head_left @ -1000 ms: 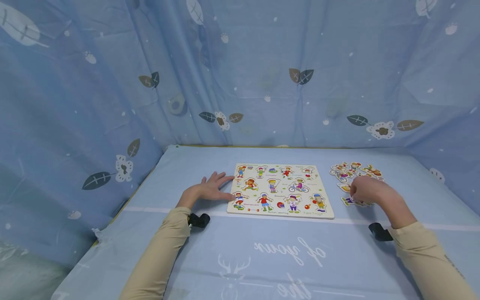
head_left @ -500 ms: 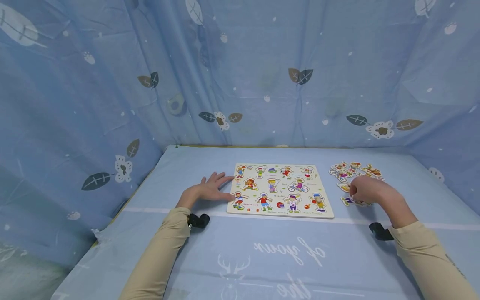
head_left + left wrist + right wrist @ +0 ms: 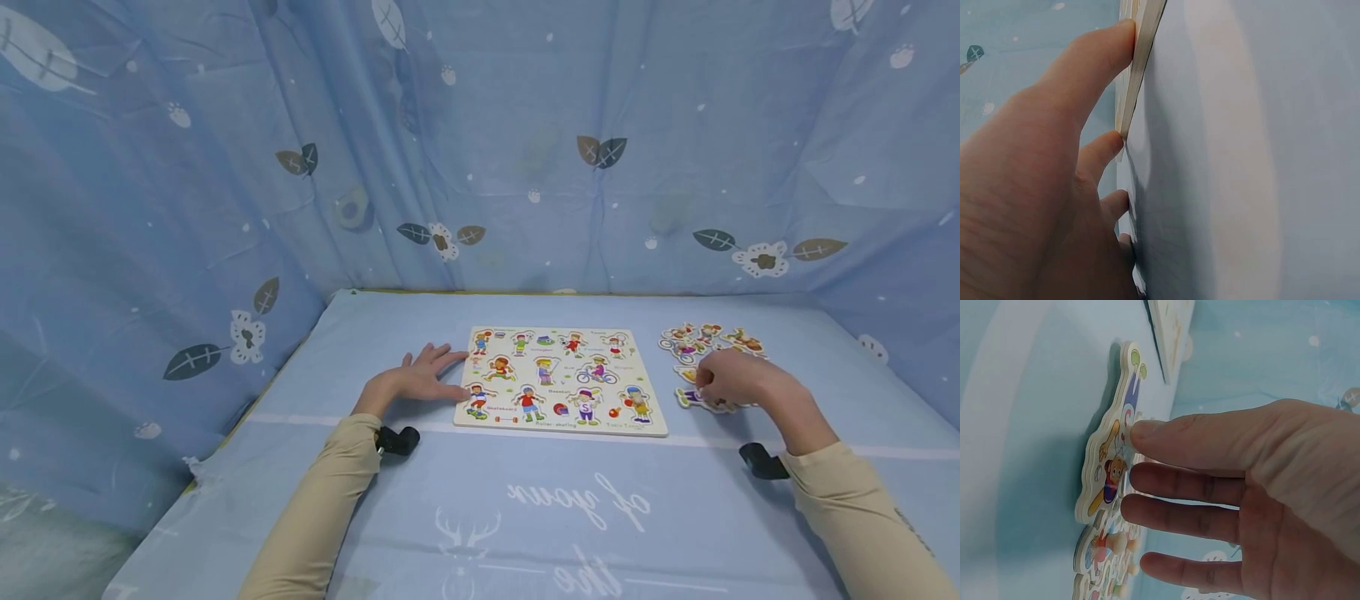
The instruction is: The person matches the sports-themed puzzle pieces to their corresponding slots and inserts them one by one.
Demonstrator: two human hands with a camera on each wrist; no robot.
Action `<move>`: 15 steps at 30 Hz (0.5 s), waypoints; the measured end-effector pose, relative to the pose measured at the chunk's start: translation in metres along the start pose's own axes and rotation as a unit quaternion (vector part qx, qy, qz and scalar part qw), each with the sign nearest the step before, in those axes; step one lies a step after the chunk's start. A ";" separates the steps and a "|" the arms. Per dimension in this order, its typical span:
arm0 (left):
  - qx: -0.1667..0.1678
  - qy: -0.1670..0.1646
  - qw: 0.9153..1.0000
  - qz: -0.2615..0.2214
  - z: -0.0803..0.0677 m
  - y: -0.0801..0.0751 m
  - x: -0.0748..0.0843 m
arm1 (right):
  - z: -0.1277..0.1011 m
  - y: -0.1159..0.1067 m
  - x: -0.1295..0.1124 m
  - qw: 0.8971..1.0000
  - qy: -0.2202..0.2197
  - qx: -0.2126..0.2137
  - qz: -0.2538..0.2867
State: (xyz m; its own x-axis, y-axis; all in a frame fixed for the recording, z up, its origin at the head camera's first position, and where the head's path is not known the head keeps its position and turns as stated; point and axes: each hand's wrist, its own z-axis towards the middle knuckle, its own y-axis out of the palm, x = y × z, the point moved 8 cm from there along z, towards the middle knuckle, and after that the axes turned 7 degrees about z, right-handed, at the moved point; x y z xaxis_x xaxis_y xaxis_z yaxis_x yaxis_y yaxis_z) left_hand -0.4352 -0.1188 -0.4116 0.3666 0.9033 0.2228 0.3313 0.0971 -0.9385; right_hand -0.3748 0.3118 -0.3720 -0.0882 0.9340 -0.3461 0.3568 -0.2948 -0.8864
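Note:
The left hand (image 3: 423, 375) lies at the left edge of a pale wooden puzzle board (image 3: 562, 423), which has printed children playing sports. Its fingers are spread, and in the left wrist view the thumb (image 3: 1110, 47) and a fingertip touch the board's edge (image 3: 1138, 69). At the right, the right hand (image 3: 738, 379) pinches a puzzle piece (image 3: 693, 398), a printed child in purple trousers. In the right wrist view its thumb (image 3: 1166, 437) is against that piece (image 3: 1107, 447); the index finger is hidden behind the thumb. The other fingers are extended over neighbouring pieces.
Several more puzzle pieces (image 3: 708, 336), some with round wooden knobs (image 3: 1117, 542), lie in a cluster beyond the right hand. A pale blue cloth (image 3: 480, 475) covers the table. Blue patterned curtains (image 3: 495, 125) hang at the back and sides.
The right hand has shifted slightly left, and the puzzle piece under it has moved slightly left and away from the near edge. The left hand and the board have stayed put.

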 end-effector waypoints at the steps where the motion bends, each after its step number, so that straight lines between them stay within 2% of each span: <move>1: 0.000 0.000 1.000 0.000 0.000 0.000 0.000 | 0.000 0.000 0.000 1.000 0.000 0.000 0.001; 15: 0.000 0.001 1.000 -0.006 0.001 0.000 0.001 | 0.002 0.001 -0.004 1.000 -0.017 0.008 0.007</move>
State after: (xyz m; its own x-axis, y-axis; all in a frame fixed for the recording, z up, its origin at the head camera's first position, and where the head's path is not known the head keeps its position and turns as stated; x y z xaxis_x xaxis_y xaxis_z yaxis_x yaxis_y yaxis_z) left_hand -0.4354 -0.1180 -0.4119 0.3638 0.9017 0.2337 0.3351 0.1074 -0.9361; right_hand -0.3759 0.3076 -0.3726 -0.1140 0.9225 -0.3688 0.3437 -0.3117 -0.8859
